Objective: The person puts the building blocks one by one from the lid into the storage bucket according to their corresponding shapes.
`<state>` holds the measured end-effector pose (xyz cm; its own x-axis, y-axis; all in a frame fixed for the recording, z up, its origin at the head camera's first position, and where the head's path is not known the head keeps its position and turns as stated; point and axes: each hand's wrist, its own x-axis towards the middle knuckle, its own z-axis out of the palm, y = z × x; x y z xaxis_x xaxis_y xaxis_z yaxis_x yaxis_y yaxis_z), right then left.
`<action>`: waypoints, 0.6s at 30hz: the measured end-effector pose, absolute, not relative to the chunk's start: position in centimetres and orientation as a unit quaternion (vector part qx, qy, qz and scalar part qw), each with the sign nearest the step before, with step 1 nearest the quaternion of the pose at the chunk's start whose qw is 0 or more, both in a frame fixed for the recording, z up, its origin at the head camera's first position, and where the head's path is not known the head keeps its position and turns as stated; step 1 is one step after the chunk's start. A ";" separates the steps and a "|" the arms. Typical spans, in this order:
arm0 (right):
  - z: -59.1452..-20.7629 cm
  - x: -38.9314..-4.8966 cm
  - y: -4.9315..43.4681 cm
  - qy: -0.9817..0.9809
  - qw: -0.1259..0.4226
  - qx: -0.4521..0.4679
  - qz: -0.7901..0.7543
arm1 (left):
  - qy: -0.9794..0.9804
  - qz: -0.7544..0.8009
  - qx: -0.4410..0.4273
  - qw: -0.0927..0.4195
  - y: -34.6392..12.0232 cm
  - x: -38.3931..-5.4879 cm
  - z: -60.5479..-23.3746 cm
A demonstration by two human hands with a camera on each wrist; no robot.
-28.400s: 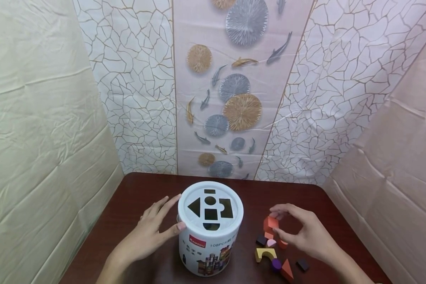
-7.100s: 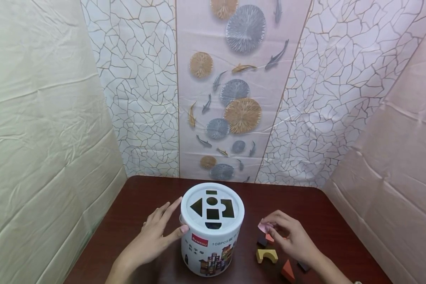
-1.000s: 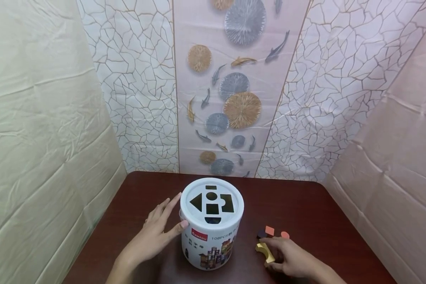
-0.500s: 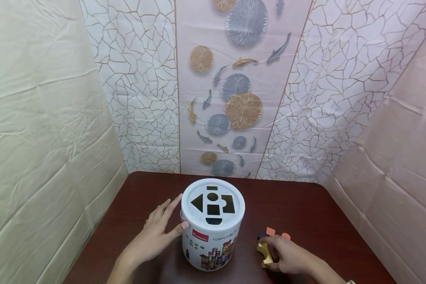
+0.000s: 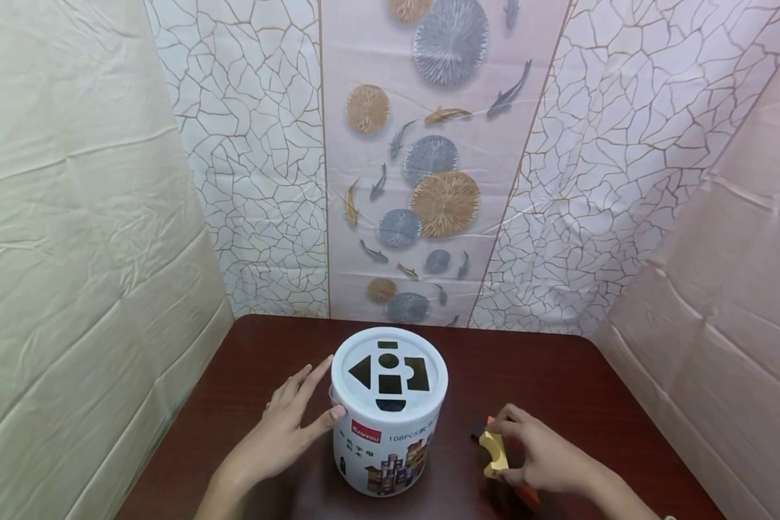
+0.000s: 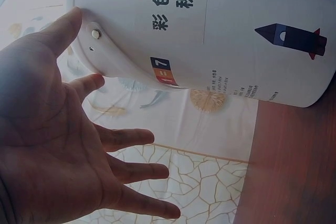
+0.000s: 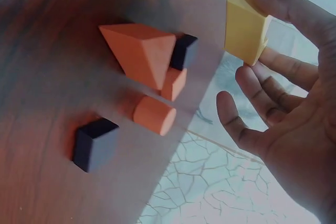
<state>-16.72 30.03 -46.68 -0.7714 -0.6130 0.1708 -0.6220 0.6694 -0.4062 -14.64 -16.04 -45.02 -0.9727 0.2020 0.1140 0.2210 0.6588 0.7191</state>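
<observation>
A white toy-block bucket (image 5: 357, 462) stands upright on the table, its lid (image 5: 364, 405) pierced with shaped holes. At its left side my left hand (image 5: 276, 433) is spread, thumb and forefinger touching the rim; the other fingers stretch out freely in the left wrist view. My right hand (image 5: 549, 456) pinches a yellow arch block (image 5: 495, 449) between thumb and fingers, to the right of the bucket. In the right wrist view the yellow arch block (image 7: 244, 27) is raised above the tabletop.
Under and beside my right hand lie an orange triangular block (image 7: 142, 51), an orange cylinder (image 7: 154, 115), a small orange block (image 7: 174, 84) and two dark blocks, one nearer (image 7: 95, 144). The dark red table (image 5: 266, 354) ends at patterned cloth walls (image 5: 260, 217).
My right hand has lifted the yellow arch block off the table and moved slightly up. Seconds earlier a pink block was in that hand. The left hand stays at the bucket.
</observation>
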 end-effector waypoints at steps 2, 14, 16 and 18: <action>-46.3 -16.6 30.1 -0.913 0.022 0.338 0.230 | -0.911 -0.395 -0.116 0.013 -16.0 -14.6 -45.0; -44.4 -16.7 30.4 -0.887 0.127 0.376 0.236 | -0.912 -0.394 -0.118 0.017 -16.1 -14.5 -45.0; -43.9 -16.8 30.4 -0.883 0.137 0.377 0.243 | -0.911 -0.394 -0.118 0.016 -16.1 -14.5 -45.0; -43.4 -16.8 30.4 -0.883 0.145 0.372 0.247 | -0.911 -0.394 -0.118 0.017 -16.1 -14.5 -45.0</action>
<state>-16.81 30.36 -43.43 -0.6813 -0.5849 0.4402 -0.7284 0.6011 -0.3287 -14.53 -16.12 -45.00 -0.9717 0.2016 0.1233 0.2279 0.6619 0.7141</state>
